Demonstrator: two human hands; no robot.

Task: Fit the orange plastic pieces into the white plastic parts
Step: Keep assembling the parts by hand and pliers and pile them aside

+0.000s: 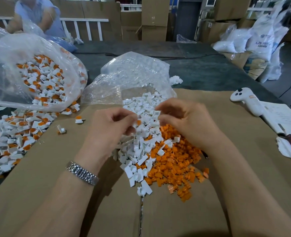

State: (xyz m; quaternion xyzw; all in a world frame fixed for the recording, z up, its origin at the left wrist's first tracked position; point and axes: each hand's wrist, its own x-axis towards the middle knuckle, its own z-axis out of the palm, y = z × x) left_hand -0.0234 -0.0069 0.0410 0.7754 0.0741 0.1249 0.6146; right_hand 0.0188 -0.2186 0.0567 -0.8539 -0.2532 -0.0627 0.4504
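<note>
Over a sheet of brown cardboard (227, 151), a person's two bare hands meet above a mixed heap of small plastic parts. Left hand (110, 127) has its fingers curled, pinching a white part with an orange piece (138, 122) showing at its fingertips. Right hand (185, 122) hovers just to the right, fingers curled inward toward the same spot; motion blur hides whether it holds anything, so I cannot tell. Directly beneath and between the hands lies the pile of white parts (138, 151), spilling from a clear bag (132, 74). Loose orange pieces (172, 165) lie below the right hand, nearer to it than to the left. Off to the left, finished white-and-orange assemblies (13, 139) spread from another bag (30, 74). Next pickup of an orange piece likely falls to the right hand, reaching downward
</note>
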